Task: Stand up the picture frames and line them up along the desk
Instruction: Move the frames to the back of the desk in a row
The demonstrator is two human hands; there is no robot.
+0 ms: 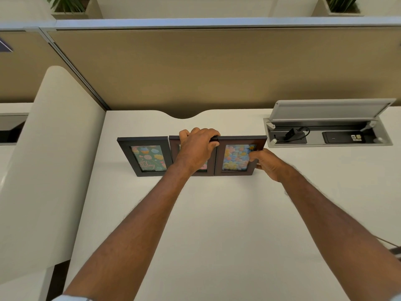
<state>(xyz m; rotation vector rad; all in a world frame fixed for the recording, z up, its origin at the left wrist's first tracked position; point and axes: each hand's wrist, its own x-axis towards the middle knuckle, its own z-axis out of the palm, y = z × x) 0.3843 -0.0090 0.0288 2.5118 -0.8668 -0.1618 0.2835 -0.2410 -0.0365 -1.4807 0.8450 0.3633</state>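
Note:
Three picture frames stand upright in a row on the white desk (217, 213). The left one, a black frame (145, 157), shows a green birthday picture and nothing touches it. The middle brown frame (174, 146) is mostly hidden behind my left hand (196, 148), which is curled over its top edge where it meets the right frame. The right brown frame (236, 156) shows pastel flowers. My right hand (265, 162) pinches its right side edge.
An open cable box (325, 135) with a raised grey lid, plugs and a cord is sunk into the desk just right of the frames. A tan partition wall (217, 68) runs behind. A curved white divider (47, 159) borders the left.

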